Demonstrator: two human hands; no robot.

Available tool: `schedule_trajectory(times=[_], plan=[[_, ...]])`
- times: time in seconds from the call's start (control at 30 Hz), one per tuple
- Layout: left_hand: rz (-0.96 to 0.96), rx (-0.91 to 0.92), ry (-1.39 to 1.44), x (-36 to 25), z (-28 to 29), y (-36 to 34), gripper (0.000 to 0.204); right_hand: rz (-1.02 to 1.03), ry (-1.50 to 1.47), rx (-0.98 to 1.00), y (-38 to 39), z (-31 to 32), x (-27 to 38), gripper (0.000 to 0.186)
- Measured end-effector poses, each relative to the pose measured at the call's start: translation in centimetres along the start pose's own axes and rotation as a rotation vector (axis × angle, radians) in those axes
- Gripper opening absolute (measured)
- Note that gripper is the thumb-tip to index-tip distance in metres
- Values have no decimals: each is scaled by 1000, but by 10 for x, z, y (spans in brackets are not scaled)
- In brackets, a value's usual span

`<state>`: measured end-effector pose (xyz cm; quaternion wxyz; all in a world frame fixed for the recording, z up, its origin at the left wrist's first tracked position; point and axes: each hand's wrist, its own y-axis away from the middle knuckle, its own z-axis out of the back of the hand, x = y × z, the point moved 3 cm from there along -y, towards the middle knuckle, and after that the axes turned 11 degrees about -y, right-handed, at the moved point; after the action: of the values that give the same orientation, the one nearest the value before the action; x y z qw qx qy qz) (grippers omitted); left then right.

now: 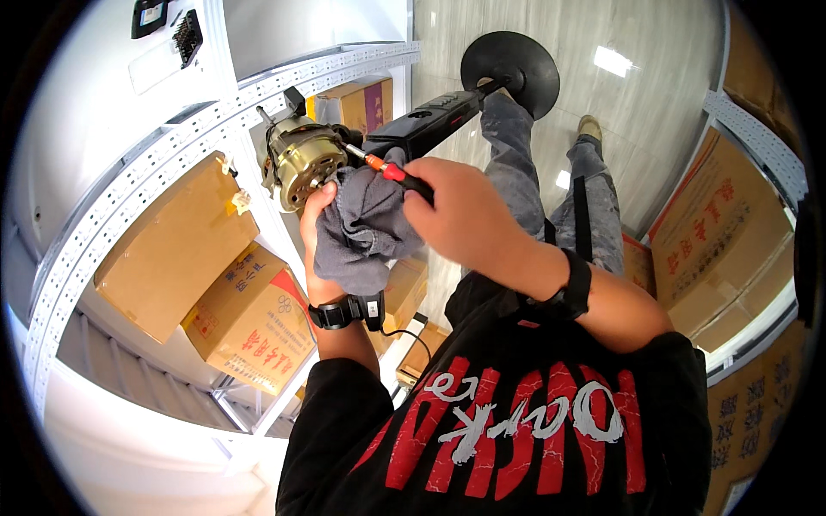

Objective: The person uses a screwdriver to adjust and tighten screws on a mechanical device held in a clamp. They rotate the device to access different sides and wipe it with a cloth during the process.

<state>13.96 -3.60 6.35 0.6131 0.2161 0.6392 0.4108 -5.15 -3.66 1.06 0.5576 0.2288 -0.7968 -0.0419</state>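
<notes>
An electric fan's bare gold motor sits at the top of a black fan stand, whose round base rests on the floor. My right hand is closed around a screwdriver with a red and black handle. Its metal shaft points left, with the tip at the motor's edge. Just below the motor, my left hand is closed on a grey cloth, thumb up against the motor housing. The cloth covers most of that hand's fingers.
White perforated shelving runs along the left, with cardboard boxes on it. A small black rack of bits lies on the white top at upper left. More cartons stand on shelves at right. A cable hangs near my left wrist.
</notes>
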Motion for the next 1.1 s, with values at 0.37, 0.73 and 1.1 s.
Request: schedule_trajectory(times=[0.37,0.73,1.1], plan=[[22,-45,5,4,5,3,45,-680,-984,462,-2,-10,-21,20],[111,104,169,-7,-46,15,58,-282,-381,108,-11,3,6,17],[320,264,515,-1,-56,9,75,-131,-8,248,-32,22,16,12]])
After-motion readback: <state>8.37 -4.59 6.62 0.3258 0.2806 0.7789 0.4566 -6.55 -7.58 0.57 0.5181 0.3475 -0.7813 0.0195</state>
